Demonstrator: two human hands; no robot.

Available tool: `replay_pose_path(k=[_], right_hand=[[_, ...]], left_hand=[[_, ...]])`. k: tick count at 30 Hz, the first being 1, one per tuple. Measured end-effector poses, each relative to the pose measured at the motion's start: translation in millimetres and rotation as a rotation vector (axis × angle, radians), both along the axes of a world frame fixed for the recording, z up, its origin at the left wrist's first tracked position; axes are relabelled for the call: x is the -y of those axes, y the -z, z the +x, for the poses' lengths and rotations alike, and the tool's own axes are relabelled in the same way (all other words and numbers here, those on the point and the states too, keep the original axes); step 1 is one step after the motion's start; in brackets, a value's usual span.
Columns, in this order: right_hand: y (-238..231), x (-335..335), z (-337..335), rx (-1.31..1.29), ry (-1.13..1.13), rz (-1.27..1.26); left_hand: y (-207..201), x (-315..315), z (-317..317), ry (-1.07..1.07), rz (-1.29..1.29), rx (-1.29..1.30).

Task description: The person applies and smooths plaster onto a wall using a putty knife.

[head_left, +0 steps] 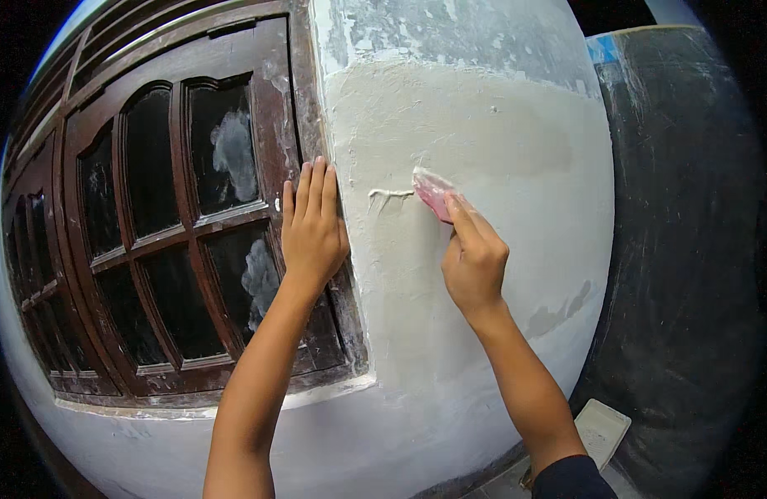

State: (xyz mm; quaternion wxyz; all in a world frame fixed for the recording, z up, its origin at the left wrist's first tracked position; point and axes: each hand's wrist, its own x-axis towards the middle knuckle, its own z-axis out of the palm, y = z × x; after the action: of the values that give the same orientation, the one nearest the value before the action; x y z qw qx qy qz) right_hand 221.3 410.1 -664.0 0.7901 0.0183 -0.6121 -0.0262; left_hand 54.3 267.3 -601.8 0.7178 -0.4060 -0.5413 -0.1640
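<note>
My right hand (477,258) grips a pink putty scraper (434,195), its blade smeared with white paste and held against the wall (483,212). A thin raised ridge of wet putty (389,193) runs leftward from the blade. Around it the plaster is coated cream, with a darker, damp-looking patch to the upper right. Flat against the right side of the brown wooden window frame (310,108) rests my left hand (314,224), fingers stretched upward and holding nothing.
Dark glass panes (155,162) with white smears fill the window at left. Bare grey patchy plaster (458,33) shows above the cream area. A dark panel (683,208) stands at right. Low at the right, a whitish tray (601,431) sits on the floor.
</note>
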Motion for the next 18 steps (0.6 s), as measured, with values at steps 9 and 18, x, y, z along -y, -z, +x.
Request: replay_pose_path(k=[9, 18], right_hand=[[30.6, -28.4, -56.3, 0.039, 0.218, 0.079], [54.2, -30.7, -19.5, 0.211, 0.186, 0.150]], left_hand=[[0.4, -1.3, -2.1, -0.045, 0.006, 0.010], [1.9, -2.4, 1.4, -0.001, 0.002, 0.056]])
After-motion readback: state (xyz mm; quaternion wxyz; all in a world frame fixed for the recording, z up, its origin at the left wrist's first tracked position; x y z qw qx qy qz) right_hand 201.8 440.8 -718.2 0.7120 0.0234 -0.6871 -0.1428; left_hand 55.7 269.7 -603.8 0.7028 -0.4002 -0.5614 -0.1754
